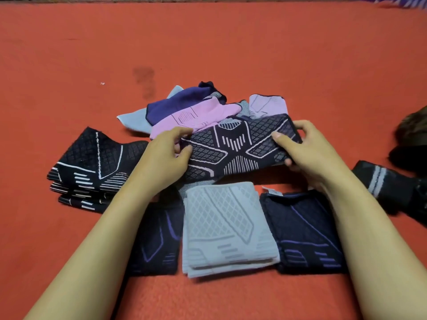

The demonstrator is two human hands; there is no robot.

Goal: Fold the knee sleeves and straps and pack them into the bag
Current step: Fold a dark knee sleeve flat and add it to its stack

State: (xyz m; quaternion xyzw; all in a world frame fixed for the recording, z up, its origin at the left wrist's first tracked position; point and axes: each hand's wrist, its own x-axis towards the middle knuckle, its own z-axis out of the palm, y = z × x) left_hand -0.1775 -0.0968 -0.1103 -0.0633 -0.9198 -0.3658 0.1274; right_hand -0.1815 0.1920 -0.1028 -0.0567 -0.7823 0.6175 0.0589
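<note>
A dark knee sleeve with pink line pattern is stretched between my hands above the red mat. My left hand pinches its left end and my right hand grips its right end. In front of it lie folded sleeves: a grey one in the middle, a navy one on its right, and a dark one with purple lines partly under my left forearm. A black stack with white lines lies at the left. Behind sits a loose heap of pink, purple and grey pieces.
The red mat covers the whole floor area. A black strap with grey stripes lies at the right, next to a dark object at the right edge. A railing runs along the far edge.
</note>
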